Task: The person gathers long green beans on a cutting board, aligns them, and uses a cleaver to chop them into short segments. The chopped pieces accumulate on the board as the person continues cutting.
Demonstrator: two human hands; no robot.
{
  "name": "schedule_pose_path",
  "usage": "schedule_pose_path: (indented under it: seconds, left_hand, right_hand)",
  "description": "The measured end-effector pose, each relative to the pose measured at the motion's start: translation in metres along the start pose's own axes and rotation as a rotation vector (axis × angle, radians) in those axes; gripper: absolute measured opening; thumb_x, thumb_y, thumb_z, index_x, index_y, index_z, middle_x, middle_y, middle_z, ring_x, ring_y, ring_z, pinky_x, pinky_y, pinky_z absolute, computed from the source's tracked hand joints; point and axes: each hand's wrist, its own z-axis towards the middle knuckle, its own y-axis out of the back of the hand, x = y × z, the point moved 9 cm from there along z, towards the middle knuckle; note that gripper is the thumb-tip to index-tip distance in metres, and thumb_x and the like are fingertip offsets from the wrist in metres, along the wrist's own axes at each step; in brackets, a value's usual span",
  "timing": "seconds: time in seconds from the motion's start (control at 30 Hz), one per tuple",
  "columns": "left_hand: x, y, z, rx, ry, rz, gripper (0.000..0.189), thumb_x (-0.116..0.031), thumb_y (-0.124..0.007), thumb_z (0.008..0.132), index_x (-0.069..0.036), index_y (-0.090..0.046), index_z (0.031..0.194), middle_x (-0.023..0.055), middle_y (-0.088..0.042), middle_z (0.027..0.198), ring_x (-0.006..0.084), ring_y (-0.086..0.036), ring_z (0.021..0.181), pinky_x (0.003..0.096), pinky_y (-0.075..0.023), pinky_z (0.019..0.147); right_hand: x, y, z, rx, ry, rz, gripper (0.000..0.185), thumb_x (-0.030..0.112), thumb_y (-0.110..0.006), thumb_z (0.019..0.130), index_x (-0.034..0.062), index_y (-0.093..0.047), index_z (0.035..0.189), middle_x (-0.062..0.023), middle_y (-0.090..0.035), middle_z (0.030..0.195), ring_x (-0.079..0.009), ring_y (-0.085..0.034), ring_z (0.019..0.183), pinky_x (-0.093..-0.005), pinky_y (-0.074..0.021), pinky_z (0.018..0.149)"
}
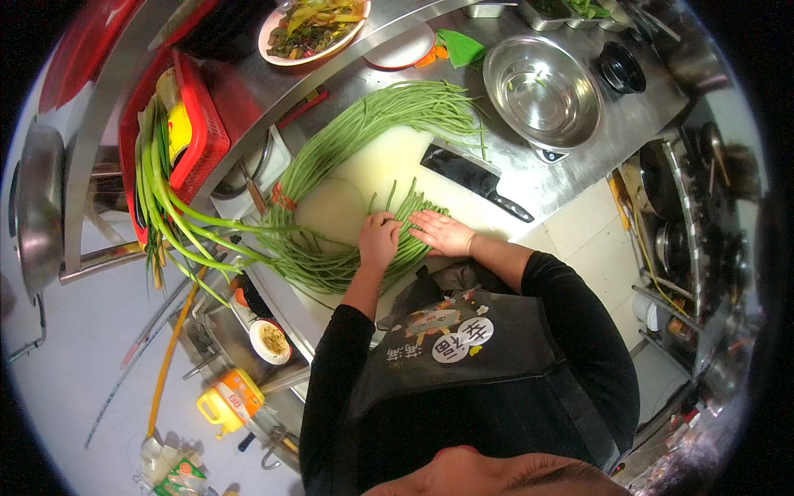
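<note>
A large bundle of green yardlong beans [372,118] curves in a C over the white cutting board [384,155], bound by a red tie [283,197]. My left hand [379,239] has its fingers curled on the beans near the board's front side. Beside it, my right hand [443,233] lies flat against the bean ends, fingers stretched out. What lies under both palms is hidden. Beyond the right hand, a cleaver [462,173] with a black handle rests on the board, apart from both hands.
A steel bowl [543,90] with a few green bits sits on a scale [551,155]. Scallions [164,186] hang from a red basket [205,133] at left. A plate of vegetables [313,28] stands on the raised shelf. Pots on a stove [670,204] are at right.
</note>
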Motion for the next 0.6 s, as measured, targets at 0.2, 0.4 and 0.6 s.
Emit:
schedule_pose_path:
  seconds: [0.2, 0.4, 0.6]
  left_hand:
    - [0.009, -0.002, -0.007, 0.003, 0.105, -0.075, 0.017, -0.018, -0.077, 0.079, -0.017, -0.075, 0.095, 0.0004, -0.063, 0.11, 0.0277, -0.054, 0.11, 0.0413, -0.0494, 0.091]
    - [0.02, 0.0, -0.011, 0.046, 0.09, -0.086, 0.017, -0.016, -0.078, 0.077, -0.017, -0.074, 0.093, 0.0004, -0.063, 0.109, 0.0299, -0.054, 0.108, 0.0437, -0.0495, 0.09]
    - [0.02, 0.0, -0.013, 0.063, 0.053, -0.043, 0.016, -0.013, -0.077, 0.076, -0.016, -0.073, 0.091, 0.0019, -0.063, 0.11, 0.0302, -0.055, 0.107, 0.0438, -0.0495, 0.091]
  right_hand:
    - [0.001, 0.003, -0.001, -0.018, 0.011, 0.011, 0.079, 0.036, -0.073, 0.079, 0.0042, -0.04, 0.143, -0.0213, -0.034, 0.154, -0.0356, -0.031, 0.144, -0.0473, -0.0233, 0.12]
    - [0.001, 0.002, 0.0, -0.013, 0.023, -0.034, 0.081, 0.037, -0.074, 0.077, 0.0038, -0.04, 0.143, -0.0196, -0.036, 0.153, -0.0337, -0.031, 0.144, -0.0457, -0.0221, 0.121]
    - [0.002, 0.003, 0.001, -0.008, 0.026, -0.013, 0.078, 0.035, -0.074, 0.078, 0.0034, -0.041, 0.142, -0.0202, -0.034, 0.154, -0.0349, -0.03, 0.145, -0.0463, -0.023, 0.121]
